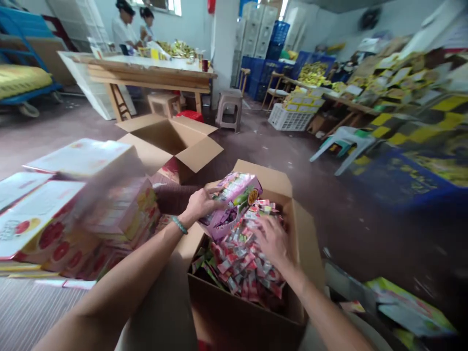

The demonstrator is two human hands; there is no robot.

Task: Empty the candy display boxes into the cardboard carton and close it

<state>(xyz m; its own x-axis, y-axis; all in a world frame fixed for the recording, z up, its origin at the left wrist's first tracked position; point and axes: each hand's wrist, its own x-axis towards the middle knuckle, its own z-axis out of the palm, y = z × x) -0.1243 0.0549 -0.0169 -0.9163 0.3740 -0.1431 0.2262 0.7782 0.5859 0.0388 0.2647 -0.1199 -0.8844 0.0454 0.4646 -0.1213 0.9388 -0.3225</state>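
A purple printed carton (231,200) with a fruit picture is tilted over the left part of an open cardboard box (241,304). My left hand (201,204), with a green bead bracelet on its wrist, is closed on the carton's left side. Purple sachets show at the carton's open end. A heap of pink and red sachets (244,258) lies in the box, with some green ones at its left corner. Over the heap, my right hand (272,239) has its fingers apart and slightly bent, touching the sachets. Its fingertips are partly blurred.
White and red fruit-printed cartons (47,209) are stacked at left. Another open cardboard box (171,141) stands ahead on the floor. A green-edged carton (409,307) lies at lower right, near a blue crate (398,180). Two people sit behind a wooden table (153,73).
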